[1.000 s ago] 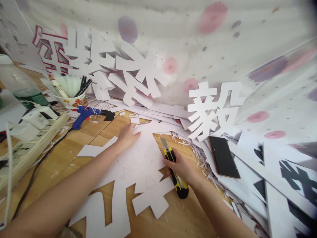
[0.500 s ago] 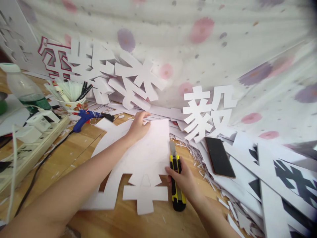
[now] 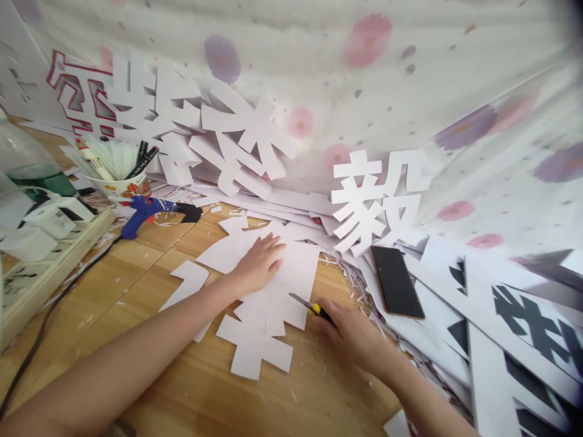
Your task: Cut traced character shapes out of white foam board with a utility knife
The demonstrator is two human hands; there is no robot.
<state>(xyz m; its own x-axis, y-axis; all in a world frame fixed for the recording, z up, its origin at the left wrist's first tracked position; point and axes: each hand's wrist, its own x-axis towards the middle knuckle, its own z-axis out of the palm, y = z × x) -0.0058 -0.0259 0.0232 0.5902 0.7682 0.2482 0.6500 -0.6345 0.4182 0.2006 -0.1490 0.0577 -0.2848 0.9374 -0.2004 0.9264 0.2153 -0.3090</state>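
Observation:
A white sheet (image 3: pixel 298 273) with notched, cross-shaped cut edges lies flat on the wooden table. My left hand (image 3: pixel 259 262) rests palm down on it, fingers stretched out. In my right hand (image 3: pixel 341 328) is a yellow and black utility knife (image 3: pixel 316 308), held low at the sheet's right side. Its blade is out and points left over the lower right part of the sheet; whether the tip touches the surface I cannot tell. My left forearm hides some of the sheet's left side, where a curved white section (image 3: pixel 184 285) shows.
Cut-out white characters (image 3: pixel 359 197) lean against a flowered curtain. A black phone (image 3: pixel 397 282) lies on paper offcuts at right. On the left are a blue glue gun (image 3: pixel 142 212), a cup of glue sticks and pens (image 3: pixel 119 185), a power strip (image 3: pixel 68 258) and a bottle (image 3: pixel 34 176).
The white sheet has turned clockwise. My left hand has moved down and flattened. The knife has swung from upright beside the sheet to pointing left over it.

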